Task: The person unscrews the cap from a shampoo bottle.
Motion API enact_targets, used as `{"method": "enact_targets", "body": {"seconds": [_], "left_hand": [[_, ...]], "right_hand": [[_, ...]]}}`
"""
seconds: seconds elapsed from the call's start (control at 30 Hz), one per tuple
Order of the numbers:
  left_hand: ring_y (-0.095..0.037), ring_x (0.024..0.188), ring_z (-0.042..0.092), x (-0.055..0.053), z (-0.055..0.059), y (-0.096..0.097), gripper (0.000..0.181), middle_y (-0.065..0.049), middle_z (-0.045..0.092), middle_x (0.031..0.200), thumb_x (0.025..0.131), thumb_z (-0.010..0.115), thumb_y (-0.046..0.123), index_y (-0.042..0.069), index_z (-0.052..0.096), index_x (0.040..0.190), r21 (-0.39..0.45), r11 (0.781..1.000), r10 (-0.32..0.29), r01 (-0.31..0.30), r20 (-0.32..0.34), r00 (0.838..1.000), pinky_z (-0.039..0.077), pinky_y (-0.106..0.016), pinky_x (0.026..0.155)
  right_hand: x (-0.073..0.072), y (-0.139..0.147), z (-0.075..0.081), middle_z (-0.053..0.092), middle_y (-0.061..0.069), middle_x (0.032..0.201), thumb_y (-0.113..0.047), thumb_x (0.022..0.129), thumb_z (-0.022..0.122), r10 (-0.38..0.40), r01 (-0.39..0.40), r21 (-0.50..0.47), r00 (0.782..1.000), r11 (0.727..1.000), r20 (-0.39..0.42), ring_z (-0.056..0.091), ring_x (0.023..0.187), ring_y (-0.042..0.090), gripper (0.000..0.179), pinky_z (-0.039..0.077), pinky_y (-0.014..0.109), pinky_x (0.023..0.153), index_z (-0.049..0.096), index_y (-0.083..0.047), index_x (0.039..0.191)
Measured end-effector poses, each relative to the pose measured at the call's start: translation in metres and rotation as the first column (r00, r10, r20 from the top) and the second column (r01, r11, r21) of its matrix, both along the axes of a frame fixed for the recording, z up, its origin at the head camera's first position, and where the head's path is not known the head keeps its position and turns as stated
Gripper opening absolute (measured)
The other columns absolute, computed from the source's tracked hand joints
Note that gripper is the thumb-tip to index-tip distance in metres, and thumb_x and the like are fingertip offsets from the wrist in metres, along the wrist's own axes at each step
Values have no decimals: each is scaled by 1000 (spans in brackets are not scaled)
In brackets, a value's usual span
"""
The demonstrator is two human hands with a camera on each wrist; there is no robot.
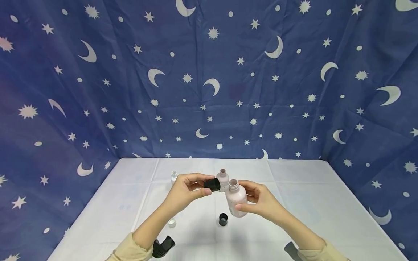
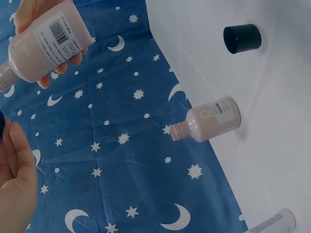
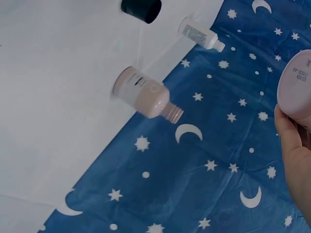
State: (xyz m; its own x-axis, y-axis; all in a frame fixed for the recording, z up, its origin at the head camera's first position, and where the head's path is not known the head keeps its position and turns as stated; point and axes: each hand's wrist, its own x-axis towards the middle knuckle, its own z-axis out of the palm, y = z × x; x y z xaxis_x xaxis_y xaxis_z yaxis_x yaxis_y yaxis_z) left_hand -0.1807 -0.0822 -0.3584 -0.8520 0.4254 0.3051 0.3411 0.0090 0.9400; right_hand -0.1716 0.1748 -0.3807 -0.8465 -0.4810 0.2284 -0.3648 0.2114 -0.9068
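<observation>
In the head view my left hand (image 1: 189, 187) pinches a black cap (image 1: 212, 184) between thumb and fingers, above the table. Just to its right, my right hand (image 1: 259, 199) grips a pale pink bottle (image 1: 236, 203) with no cap on its threaded neck. Cap and bottle neck are apart. The left wrist view shows a barcode label on this held bottle (image 2: 51, 43). Behind the hands stands a second uncapped pink bottle (image 1: 222, 181). Another black cap (image 1: 223, 219) lies on the table below the held bottle.
A small white bottle (image 1: 174, 177) stands behind my left hand, partly hidden. A small white cap (image 1: 172, 223) lies near my left forearm. The white-covered table (image 1: 294, 174) meets a blue star-and-moon curtain (image 1: 209, 90). Black wrist gear (image 1: 163, 247) shows beneath the left sleeve.
</observation>
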Motion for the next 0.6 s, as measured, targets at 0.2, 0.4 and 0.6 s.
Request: {"method": "enact_targets", "body": {"seconds": [0.2, 0.4, 0.6], "left_hand": [[-3, 81, 64, 0, -10, 4, 48, -30, 63, 102, 77, 77, 14, -13, 60, 114, 17, 999, -40, 39, 32, 999, 57, -22, 79], [-1, 85, 60, 1, -20, 8, 46, -29, 59, 115, 81, 72, 9, -10, 57, 120, -31, 999, -28, 29, 7, 1000, 55, -20, 83], [-2, 87, 54, -1, -32, 14, 37, -25, 60, 114, 86, 66, 3, -7, 59, 121, -117, 993, 8, -11, -23, 1000, 54, -20, 85]], "right_hand": [[-4, 8, -4, 55, 26, 125, -11, 80, 75, -18, 18, 7, 1000, 1000, -2, 60, 106, 2, 58, 50, 30, 96, 49, 8, 127], [-6, 16, -11, 56, 25, 123, -12, 79, 76, -47, 47, 26, 999, 999, -2, 61, 104, 1, 58, 50, 33, 97, 49, 6, 127], [-11, 27, -18, 57, 23, 122, -11, 77, 77, -110, 111, 41, 994, 993, -22, 59, 102, -3, 54, 51, 34, 96, 52, 5, 123]]}}
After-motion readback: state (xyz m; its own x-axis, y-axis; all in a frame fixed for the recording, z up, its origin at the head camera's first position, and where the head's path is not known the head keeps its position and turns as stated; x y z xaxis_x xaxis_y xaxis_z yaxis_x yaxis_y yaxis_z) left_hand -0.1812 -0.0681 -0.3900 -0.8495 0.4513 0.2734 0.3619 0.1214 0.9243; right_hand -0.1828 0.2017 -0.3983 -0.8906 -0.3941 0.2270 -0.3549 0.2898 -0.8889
